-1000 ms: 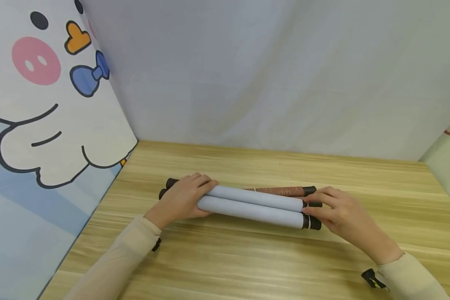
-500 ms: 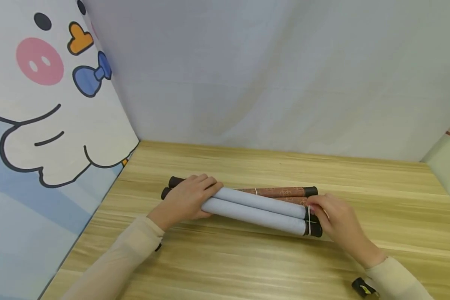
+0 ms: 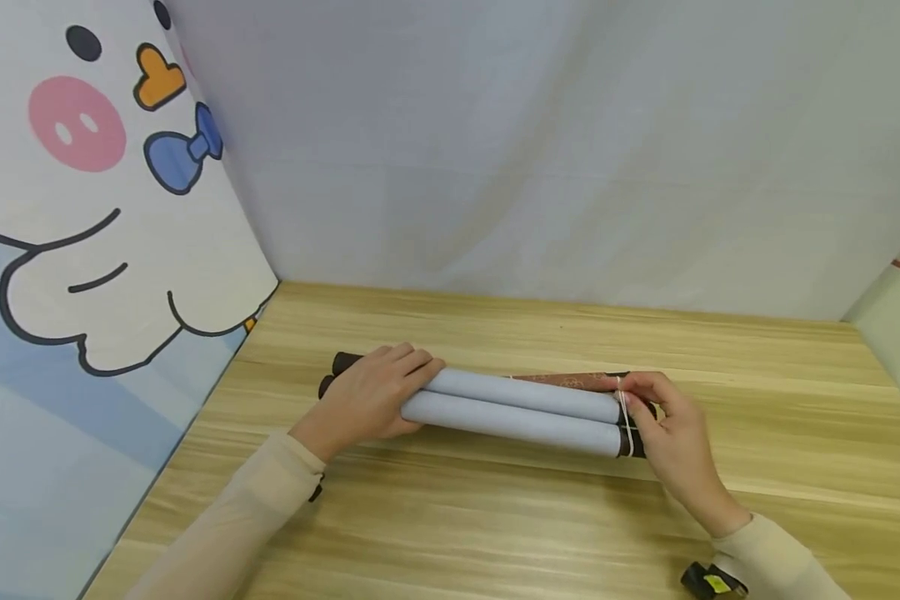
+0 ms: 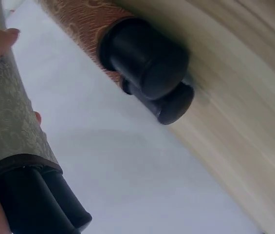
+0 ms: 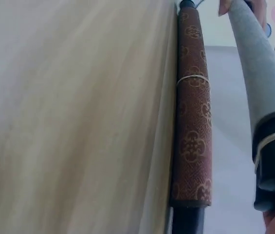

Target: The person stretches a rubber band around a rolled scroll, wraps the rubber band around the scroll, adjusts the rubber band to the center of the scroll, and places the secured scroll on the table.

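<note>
Two pale rolls (image 3: pixel 512 412) with black end caps lie side by side, held up over the counter (image 3: pixel 450 525); the left hand (image 3: pixel 371 392) has its grip curled round them near their left end; a white band (image 3: pixel 626 417) loops about the black caps at the other end, and the right hand (image 3: pixel 675 429) keeps a narrow grip, pinching that band between thumb and fingers; just behind, a brown patterned roll (image 5: pixel 193 131) rests on the counter, a pale band round it too; beyond hangs a grey cloth (image 3: pixel 532 167); a cartoon-printed sheet (image 3: pixel 45 400) stands to the left.
</note>
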`<state>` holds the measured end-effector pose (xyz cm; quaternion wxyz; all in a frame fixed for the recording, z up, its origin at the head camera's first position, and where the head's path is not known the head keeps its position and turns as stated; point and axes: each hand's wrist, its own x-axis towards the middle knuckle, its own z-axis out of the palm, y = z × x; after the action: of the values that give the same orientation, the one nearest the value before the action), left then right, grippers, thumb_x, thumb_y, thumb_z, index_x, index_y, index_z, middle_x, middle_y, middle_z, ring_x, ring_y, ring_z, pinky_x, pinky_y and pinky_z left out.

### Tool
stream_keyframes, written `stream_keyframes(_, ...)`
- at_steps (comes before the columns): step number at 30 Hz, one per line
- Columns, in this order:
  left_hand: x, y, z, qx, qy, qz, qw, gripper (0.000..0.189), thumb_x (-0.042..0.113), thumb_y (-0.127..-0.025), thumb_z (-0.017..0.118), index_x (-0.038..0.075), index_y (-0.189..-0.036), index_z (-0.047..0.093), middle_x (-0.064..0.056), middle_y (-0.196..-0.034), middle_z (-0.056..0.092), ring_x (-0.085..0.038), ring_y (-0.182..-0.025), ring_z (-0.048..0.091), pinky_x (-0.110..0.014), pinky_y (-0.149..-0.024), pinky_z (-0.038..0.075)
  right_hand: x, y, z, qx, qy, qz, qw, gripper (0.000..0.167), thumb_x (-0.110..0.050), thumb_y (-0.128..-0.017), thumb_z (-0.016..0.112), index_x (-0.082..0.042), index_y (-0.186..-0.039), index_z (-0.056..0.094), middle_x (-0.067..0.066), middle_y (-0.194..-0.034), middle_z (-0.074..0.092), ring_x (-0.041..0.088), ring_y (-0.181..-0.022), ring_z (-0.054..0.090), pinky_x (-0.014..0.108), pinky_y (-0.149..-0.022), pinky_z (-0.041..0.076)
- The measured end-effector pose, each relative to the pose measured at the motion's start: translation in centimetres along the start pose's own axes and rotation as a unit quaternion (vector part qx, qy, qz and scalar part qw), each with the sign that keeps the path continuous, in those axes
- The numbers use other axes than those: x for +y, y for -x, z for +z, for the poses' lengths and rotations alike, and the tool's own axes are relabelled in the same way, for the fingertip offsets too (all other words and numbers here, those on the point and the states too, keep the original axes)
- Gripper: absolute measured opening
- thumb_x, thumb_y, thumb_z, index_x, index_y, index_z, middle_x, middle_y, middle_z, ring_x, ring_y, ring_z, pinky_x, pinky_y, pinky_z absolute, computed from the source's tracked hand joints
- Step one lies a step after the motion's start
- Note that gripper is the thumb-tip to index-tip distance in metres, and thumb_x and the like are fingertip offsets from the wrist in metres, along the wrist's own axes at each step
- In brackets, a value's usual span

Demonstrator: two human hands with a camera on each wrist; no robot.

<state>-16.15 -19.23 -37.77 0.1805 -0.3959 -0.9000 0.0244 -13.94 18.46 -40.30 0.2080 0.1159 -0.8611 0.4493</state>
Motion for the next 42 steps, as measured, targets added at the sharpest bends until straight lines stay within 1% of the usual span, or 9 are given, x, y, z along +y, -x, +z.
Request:
stream_keyframes(6, 0.1, -0.1, 0.0, -0.003, 0.015, -0.005, 0.9999, 0.068, 0.040, -0.074, 0.084, 0.013, -0.131, 0.059, -0.001, -0.118, 0.063, -0.018, -0.105, 0.060, -0.035, -0.088, 0.055, -0.4, -0.1, -0.4, -0.026, -0.045, -0.006, 0.9987, 0.035, 0.003, -0.090, 0.066, -0.012, -0.122, 0.067, -0.022, -0.104, 0.072, -0.012, -0.096, 0.061, 0.010, -0.067, 0.042)
stream_keyframes(11, 0.2, -0.3, -0.1, -0.005, 0.018, -0.013, 0.9997, 0.068, 0.039, -0.073, 0.085, 0.012, -0.130, 0.059, 0.000, -0.117, 0.063, -0.017, -0.103, 0.060, -0.033, -0.086, 0.055, -0.4, -0.5, -0.8, -0.097, -0.138, -0.018, 0.9854, 0.062, 0.007, -0.090, 0.063, -0.012, -0.147, 0.047, -0.021, -0.119, 0.070, -0.006, -0.111, 0.063, 0.008, -0.077, 0.049)
stream_keyframes(13, 0.2, -0.4, -0.2, -0.007, 0.019, -0.014, 0.9997, 0.068, 0.039, -0.074, 0.084, 0.012, -0.131, 0.059, 0.000, -0.118, 0.063, -0.017, -0.104, 0.061, -0.033, -0.088, 0.055, -0.2, -0.7, -1.2, -0.137, -0.142, -0.034, 0.9798, 0.075, 0.008, -0.089, 0.065, -0.015, -0.153, 0.035, -0.016, -0.124, 0.069, -0.007, -0.117, 0.060, 0.007, -0.091, 0.046)
stream_keyframes(18, -0.4, -0.1, -0.4, -0.013, 0.029, -0.028, 0.9991, 0.068, 0.040, -0.073, 0.085, 0.013, -0.131, 0.060, -0.001, -0.119, 0.064, -0.018, -0.106, 0.061, -0.035, -0.092, 0.055, 0.1, -1.4, -2.5, -0.212, -0.040, -0.069, 0.9741, 0.097, -0.002, -0.084, 0.075, -0.023, -0.159, 0.018, 0.000, -0.129, 0.067, -0.014, -0.124, 0.048, 0.002, -0.102, 0.025)
stream_keyframes(20, -0.7, 0.1, -0.4, -0.012, 0.036, -0.036, 0.9986, 0.069, 0.041, -0.072, 0.086, 0.014, -0.131, 0.060, 0.000, -0.118, 0.064, -0.018, -0.106, 0.062, -0.036, -0.093, 0.055, 0.0, -1.6, -2.8, -0.232, 0.018, -0.093, 0.9680, 0.100, -0.009, -0.083, 0.078, -0.023, -0.160, 0.016, 0.004, -0.133, 0.064, -0.006, -0.127, 0.049, 0.002, -0.101, 0.026)
stream_keyframes(26, -1.0, 0.2, -0.2, -0.017, 0.052, -0.040, 0.9977, 0.069, 0.040, -0.071, 0.086, 0.015, -0.130, 0.061, 0.000, -0.118, 0.064, -0.019, -0.102, 0.061, -0.035, -0.091, 0.055, -1.0, -1.3, -2.7, -0.265, 0.134, -0.176, 0.9387, 0.100, -0.023, -0.081, 0.081, -0.018, -0.160, 0.019, 0.010, -0.140, 0.059, 0.030, -0.123, 0.056, 0.042, -0.103, 0.042)
stream_keyframes(30, -0.7, -0.1, 0.2, -0.025, 0.047, -0.025, 0.9983, 0.068, 0.041, -0.074, 0.084, 0.014, -0.131, 0.060, -0.001, -0.118, 0.064, -0.019, -0.101, 0.061, -0.035, -0.090, 0.055, -1.8, -0.8, -2.0, -0.278, 0.152, -0.197, 0.9279, 0.097, -0.029, -0.084, 0.078, -0.019, -0.160, 0.019, 0.009, -0.152, 0.048, 0.036, -0.130, 0.054, 0.064, -0.109, 0.032)
stream_keyframes(36, -0.6, -0.3, 0.0, -0.028, 0.046, -0.032, 0.9980, 0.066, 0.040, -0.074, 0.083, 0.015, -0.131, 0.061, 0.000, -0.118, 0.064, -0.019, -0.101, 0.061, -0.035, -0.089, 0.055, -2.1, -0.5, -1.8, -0.275, 0.167, -0.180, 0.9296, 0.099, -0.026, -0.083, 0.079, -0.020, -0.160, 0.017, 0.010, -0.154, 0.045, 0.035, -0.132, 0.054, 0.062, -0.116, 0.023)
stream_keyframes(42, -0.8, -0.4, -0.1, -0.027, 0.062, -0.034, 0.9972, 0.066, 0.042, -0.073, 0.084, 0.016, -0.130, 0.063, 0.000, -0.117, 0.064, -0.019, -0.103, 0.061, -0.035, -0.091, 0.055, -1.6, 0.1, -1.2, -0.267, 0.216, -0.208, 0.9161, 0.101, -0.030, -0.081, 0.081, -0.020, -0.160, 0.019, 0.012, -0.139, 0.054, 0.032, -0.124, 0.057, 0.062, -0.109, 0.035)
